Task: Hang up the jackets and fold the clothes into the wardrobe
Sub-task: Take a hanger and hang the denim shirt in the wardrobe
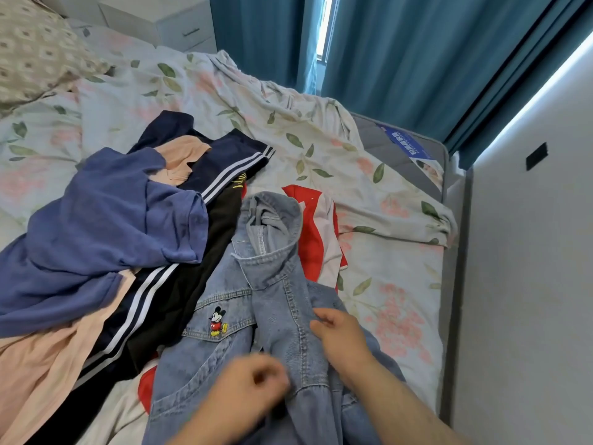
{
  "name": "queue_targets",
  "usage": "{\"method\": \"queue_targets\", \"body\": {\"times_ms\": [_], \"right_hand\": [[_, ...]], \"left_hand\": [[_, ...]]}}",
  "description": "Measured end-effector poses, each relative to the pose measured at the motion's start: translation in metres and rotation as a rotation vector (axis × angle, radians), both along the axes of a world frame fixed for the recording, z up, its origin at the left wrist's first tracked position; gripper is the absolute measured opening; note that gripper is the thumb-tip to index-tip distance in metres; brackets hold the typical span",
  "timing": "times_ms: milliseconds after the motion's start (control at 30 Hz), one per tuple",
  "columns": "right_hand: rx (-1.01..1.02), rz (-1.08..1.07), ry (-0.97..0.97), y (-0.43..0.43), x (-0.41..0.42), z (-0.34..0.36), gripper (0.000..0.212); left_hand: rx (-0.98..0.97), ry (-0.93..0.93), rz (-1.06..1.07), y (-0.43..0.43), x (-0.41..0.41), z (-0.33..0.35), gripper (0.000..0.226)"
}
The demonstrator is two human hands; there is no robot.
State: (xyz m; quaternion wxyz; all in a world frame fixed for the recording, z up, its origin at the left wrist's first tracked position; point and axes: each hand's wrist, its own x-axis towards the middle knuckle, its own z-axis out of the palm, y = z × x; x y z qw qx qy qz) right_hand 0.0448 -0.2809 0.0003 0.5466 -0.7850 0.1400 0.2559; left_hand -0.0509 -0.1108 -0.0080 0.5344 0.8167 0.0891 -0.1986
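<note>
The denim jacket lay front-up on the bed, under both hands. The right hand pinched its placket; the left hand, blurred, looked curled closed, grip uncertain. Judged step: readying it for hanging; next needs a hanger.

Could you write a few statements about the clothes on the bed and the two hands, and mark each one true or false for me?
1. Both hands are on the denim jacket. True: the left hand and the right hand both rest on its front.
2. The denim jacket is on a hanger. False: it lies on the bed, and no hanger is visible.
3. A cartoon mouse patch sits on the jacket's chest pocket. True.
4. The blue top is neatly folded. False: it lies crumpled on the pile.
5. The curtains are red. False: they are teal.
</note>
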Motion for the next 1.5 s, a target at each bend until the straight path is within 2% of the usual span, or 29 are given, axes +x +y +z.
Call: {"method": "queue_targets", "body": {"times_ms": [67,100,167,267,333,400,500,567,633,733,767,833,900,967,1033,1100,1167,1233,1267,1333,1433,1500], "right_hand": [[-0.013,0.000,0.057,-0.017,-0.012,-0.002,0.029],[-0.021,-0.013,0.089,-0.024,-0.018,-0.003,0.022],[-0.040,-0.025,0.143,-0.041,-0.030,-0.004,0.023],[-0.049,-0.005,0.179,-0.060,-0.048,0.001,0.025],[-0.055,-0.008,0.200,-0.071,-0.057,0.005,0.020],[-0.049,0.001,0.263,-0.079,-0.062,0.011,0.018],[-0.051,0.009,0.323,-0.091,-0.063,0.016,0.028],[-0.067,0.036,0.283,-0.094,-0.060,0.023,0.022],[-0.090,0.027,0.158,-0.093,-0.054,0.027,0.024],[-0.121,-0.097,-0.079,-0.078,-0.037,0.039,0.018],[-0.064,-0.160,-0.082,-0.070,-0.028,0.043,0.022],[0.049,-0.247,0.075,-0.055,-0.009,0.048,0.034],[0.065,-0.212,0.261,-0.043,0.003,0.048,0.031],[-0.014,-0.148,0.244,-0.039,0.005,0.045,0.014],[-0.032,-0.197,0.197,-0.039,0.003,0.037,0.026],[0.153,-0.314,0.241,-0.041,-0.002,0.031,0.023],[0.343,-0.390,0.312,-0.042,-0.008,0.026,0.017],[0.457,-0.429,0.327,-0.044,-0.014,0.020,0.023],[0.508,-0.466,0.333,-0.046,-0.017,0.017,0.027],[0.620,-0.588,0.342,-0.049,-0.021,0.014,0.033],[0.732,-0.747,0.386,-0.050,-0.024,0.010,0.037],[0.764,-0.805,0.409,-0.046,-0.025,0.008,0.038]], "left_hand": [[0.124,-0.096,0.345,0.028,0.044,0.004,0.028],[0.226,-0.121,0.419,0.032,0.065,0.011,0.044],[0.197,-0.065,0.349,0.031,0.082,0.009,0.063],[-0.119,0.092,0.150,0.011,0.095,0.008,0.059],[-0.284,0.204,0.206,-0.010,0.091,0.001,0.053],[-0.281,0.236,0.312,-0.030,0.083,-0.006,0.047],[-0.208,0.180,0.331,-0.054,0.067,-0.012,0.039],[-0.159,0.104,0.326,-0.063,0.060,-0.010,0.028],[0.091,-0.061,0.265,-0.065,0.057,-0.004,0.025],[0.462,-0.426,0.123,-0.069,0.046,0.008,0.025],[0.543,-0.549,0.062,-0.069,0.040,0.011,0.025],[0.662,-0.733,-0.031,-0.071,0.027,0.013,0.031],[0.709,-0.793,-0.026,-0.070,0.015,0.012,0.035],[0.684,-0.799,-0.017,-0.069,0.005,0.011,0.030],[0.569,-0.729,-0.094,-0.067,-0.001,0.013,0.021],[0.435,-0.532,-0.164,-0.063,-0.003,0.017,0.029],[0.270,-0.299,-0.108,-0.061,0.000,0.019,0.034],[0.180,-0.205,-0.092,-0.056,0.010,0.015,0.053],[0.229,-0.214,-0.147,-0.055,0.015,0.016,0.053],[0.372,-0.345,-0.197,-0.052,0.020,0.019,0.027],[0.588,-0.677,-0.169,-0.049,0.007,0.014,0.017],[0.625,-0.854,-0.218,-0.047,-0.009,0.004,0.012]]}}
